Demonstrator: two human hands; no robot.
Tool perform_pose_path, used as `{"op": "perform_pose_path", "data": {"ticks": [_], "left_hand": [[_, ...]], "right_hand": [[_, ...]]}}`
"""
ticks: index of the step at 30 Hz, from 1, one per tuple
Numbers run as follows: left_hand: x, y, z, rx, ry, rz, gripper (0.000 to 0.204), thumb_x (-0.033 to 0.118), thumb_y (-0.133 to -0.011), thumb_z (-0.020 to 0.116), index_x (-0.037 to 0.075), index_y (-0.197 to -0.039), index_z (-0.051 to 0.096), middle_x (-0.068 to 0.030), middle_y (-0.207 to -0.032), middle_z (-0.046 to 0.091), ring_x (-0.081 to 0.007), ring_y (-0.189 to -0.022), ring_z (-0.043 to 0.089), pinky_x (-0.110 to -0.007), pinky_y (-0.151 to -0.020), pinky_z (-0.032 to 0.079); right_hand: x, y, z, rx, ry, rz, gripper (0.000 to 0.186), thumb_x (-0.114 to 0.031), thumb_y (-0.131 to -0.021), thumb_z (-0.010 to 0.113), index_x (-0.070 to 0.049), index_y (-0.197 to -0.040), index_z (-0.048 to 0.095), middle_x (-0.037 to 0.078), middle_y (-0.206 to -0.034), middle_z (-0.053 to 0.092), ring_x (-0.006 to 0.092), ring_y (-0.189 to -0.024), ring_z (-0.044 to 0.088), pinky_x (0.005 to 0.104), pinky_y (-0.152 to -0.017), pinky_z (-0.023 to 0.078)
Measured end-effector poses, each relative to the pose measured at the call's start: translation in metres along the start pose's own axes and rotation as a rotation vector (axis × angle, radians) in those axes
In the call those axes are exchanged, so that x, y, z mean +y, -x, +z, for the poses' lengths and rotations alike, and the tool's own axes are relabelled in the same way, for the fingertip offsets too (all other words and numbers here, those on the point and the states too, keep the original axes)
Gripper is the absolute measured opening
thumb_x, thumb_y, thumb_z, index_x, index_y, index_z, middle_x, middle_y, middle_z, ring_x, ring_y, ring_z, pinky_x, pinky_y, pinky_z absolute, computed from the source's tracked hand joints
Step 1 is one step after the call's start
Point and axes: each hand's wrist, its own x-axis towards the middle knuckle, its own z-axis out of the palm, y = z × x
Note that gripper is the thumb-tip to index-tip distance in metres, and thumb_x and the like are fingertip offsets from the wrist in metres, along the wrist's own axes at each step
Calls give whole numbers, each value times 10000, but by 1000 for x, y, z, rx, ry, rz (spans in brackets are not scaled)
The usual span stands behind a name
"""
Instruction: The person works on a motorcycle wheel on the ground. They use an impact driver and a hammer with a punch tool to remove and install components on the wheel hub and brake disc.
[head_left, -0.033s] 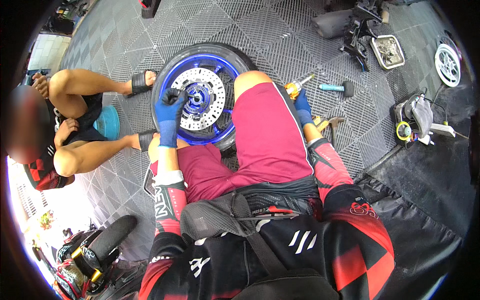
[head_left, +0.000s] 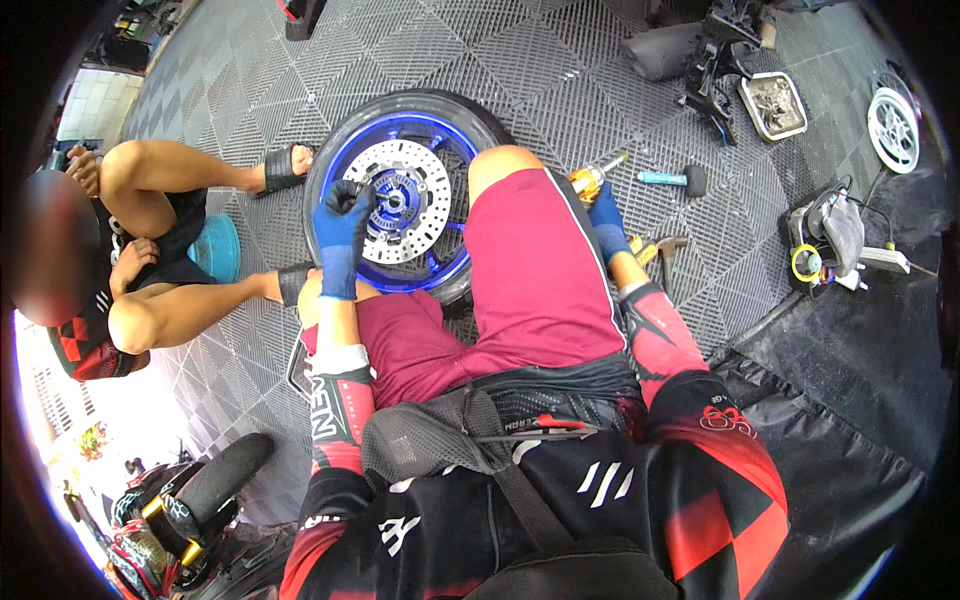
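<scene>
My left hand [head_left: 345,215], in a blue glove with dark fingertips, is closed in a pinch beside the hub of a motorcycle wheel [head_left: 447,243]. Whatever sits between those fingertips is too small to make out. The wheel lies flat before me, with a blue rim, a black tyre and a drilled silver brake disc [head_left: 425,205] facing up. Beyond my right knee, my gloved right hand [head_left: 606,222] is closed on an orange-yellow tool with a metal shaft [head_left: 590,180]. My leg hides part of that grip.
A mallet with a light blue handle [head_left: 665,178] and a hammer [head_left: 670,255] lie on the ribbed floor at right. Farther off are a metal tray of parts [head_left: 775,105] and a white wheel [head_left: 893,130]. Another person [head_left: 160,255] sits at left, feet by the tyre.
Hardly anything differs. My left hand and the orange-yellow tool in my right hand have shifted very slightly.
</scene>
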Motion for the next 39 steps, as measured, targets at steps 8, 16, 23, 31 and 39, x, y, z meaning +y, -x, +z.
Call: {"op": "perform_pose_path", "data": {"ticks": [8, 16, 23, 31, 39], "left_hand": [[108, 31, 74, -435, 181, 86, 359, 150, -877, 630, 55, -1216, 562, -64, -943, 592, -171, -844, 635, -306, -780, 516], [216, 105, 106, -535, -621, 1271, 301, 301, -731, 691, 94, -930, 602, -97, -889, 546, -285, -828, 619, -437, -687, 504], [189, 206, -10, -394, -736, 1123, 189, 265, -767, 634, 101, -842, 579, -83, -841, 530, -241, -712, 614, -387, -530, 512], [-38, 314, -280, 534, -1114, -206, 455, 443, -926, 603, 12, -802, 676, -176, -802, 682, -344, -668, 661, -381, -661, 531], [-150, 309, -207, 503, -805, -637, 497, 337, -855, 657, 48, -1222, 486, -286, -1229, 550, -475, -1063, 592, -524, -903, 488]], "right_hand": [[-26, 115, -167, -591, -1007, -115, 342, -197, -839, 738, -11, -1088, 595, 5, -670, 541, 96, -544, 527, 248, -508, 440], [2, 170, -207, -350, -354, -231, 419, -240, -887, 690, -30, -1231, 574, 70, -907, 635, 148, -745, 618, 279, -702, 518], [-22, 180, -211, -206, -405, -308, 428, -245, -892, 689, -28, -1239, 562, 88, -989, 627, 158, -838, 615, 302, -767, 513], [-99, 199, -247, -202, -599, -413, 438, -250, -898, 687, -25, -1248, 549, 108, -1082, 618, 170, -945, 611, 328, -841, 508], [-168, 256, -196, -449, -554, -688, 298, -193, -913, 660, -10, -1139, 595, 100, -1047, 633, 167, -950, 623, 329, -839, 504]]}}
